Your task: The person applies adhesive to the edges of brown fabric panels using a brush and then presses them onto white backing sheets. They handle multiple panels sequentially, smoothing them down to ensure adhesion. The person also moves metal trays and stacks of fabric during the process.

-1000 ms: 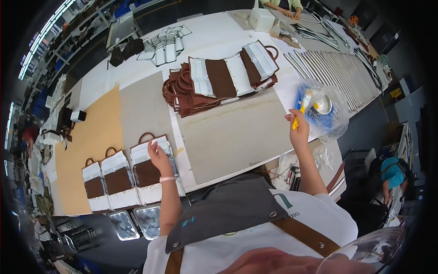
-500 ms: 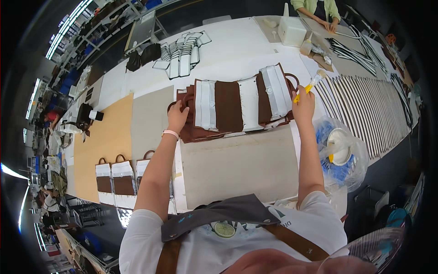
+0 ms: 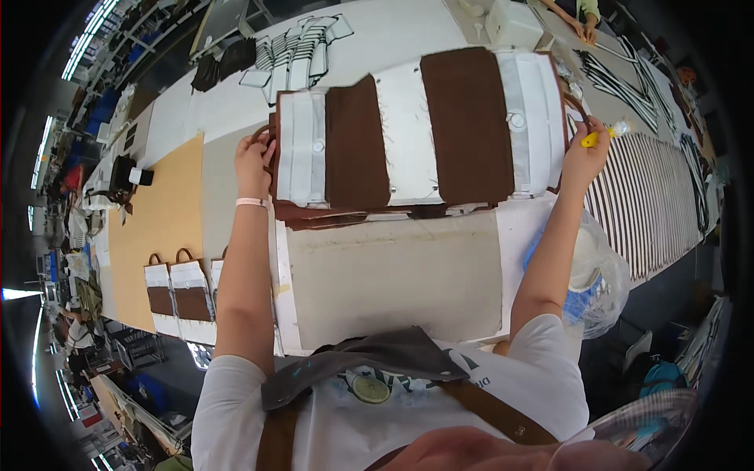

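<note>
A long brown-and-white bag panel (image 3: 467, 129) is stretched out between my hands, lifted in front of the stack it came from. My left hand (image 3: 253, 166) is closed on the brown handle at its left end. At the opposite end, my right hand (image 3: 585, 161) grips the other brown handle. A yellow-handled brush (image 3: 591, 140) is also held in that right hand, its pale bristles pointing to the far right. Below the panel's lower edge, part of the stack of brown bag pieces (image 3: 338, 221) shows; the raised panel hides most of it.
A grey board (image 3: 393, 282) lies nearest me. Small bag panels (image 3: 191, 290) rest at left, near a tan sheet (image 3: 157, 228). To the right are a plastic-wrapped tub (image 3: 587, 263) and rows of dark-and-white strips (image 3: 648, 204). A co-worker's hands (image 3: 585, 30) are beyond.
The bag panel has come up off the stack and is spread wider. My left hand moved left, my right hand moved right, still with the brush.
</note>
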A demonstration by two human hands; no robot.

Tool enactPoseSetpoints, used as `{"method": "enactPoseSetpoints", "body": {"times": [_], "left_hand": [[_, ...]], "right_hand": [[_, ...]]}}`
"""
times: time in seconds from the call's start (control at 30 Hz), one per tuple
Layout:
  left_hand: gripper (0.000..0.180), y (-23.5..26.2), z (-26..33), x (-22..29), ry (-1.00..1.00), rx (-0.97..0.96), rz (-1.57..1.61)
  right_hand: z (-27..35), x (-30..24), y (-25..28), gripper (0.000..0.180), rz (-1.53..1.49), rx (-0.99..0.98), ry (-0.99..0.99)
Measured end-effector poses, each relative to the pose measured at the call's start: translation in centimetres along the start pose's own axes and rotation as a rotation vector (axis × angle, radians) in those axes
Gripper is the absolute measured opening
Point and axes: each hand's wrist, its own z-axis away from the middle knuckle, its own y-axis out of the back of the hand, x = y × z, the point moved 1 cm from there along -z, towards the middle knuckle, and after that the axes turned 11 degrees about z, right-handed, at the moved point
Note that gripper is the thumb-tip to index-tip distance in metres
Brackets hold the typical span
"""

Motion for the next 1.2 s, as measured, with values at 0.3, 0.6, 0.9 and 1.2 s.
{"method": "enactPoseSetpoints", "body": {"times": [0.3,0.6,0.9,1.2], "left_hand": [[0.02,2.8,3.3,-7.7,0.229,-0.043,0.229],[0.021,2.3,3.7,-6.2,0.032,-0.031,0.134],[0.032,18.4,21.9,-2.4,0.298,0.097,0.203],[0.022,28.6,27.3,-8.0,0.338,0.303,0.158]], "right_hand": [[0.9,-2.8,0.8,0.015,0.134,0.023,0.241],[-1.0,-11.3,16.9,0.014,-0.182,0.085,0.032],[15.4,-4.6,22.1,0.018,0.353,-0.187,0.117],[26.1,1.1,18.5,0.017,0.307,-0.515,-0.077]]}}
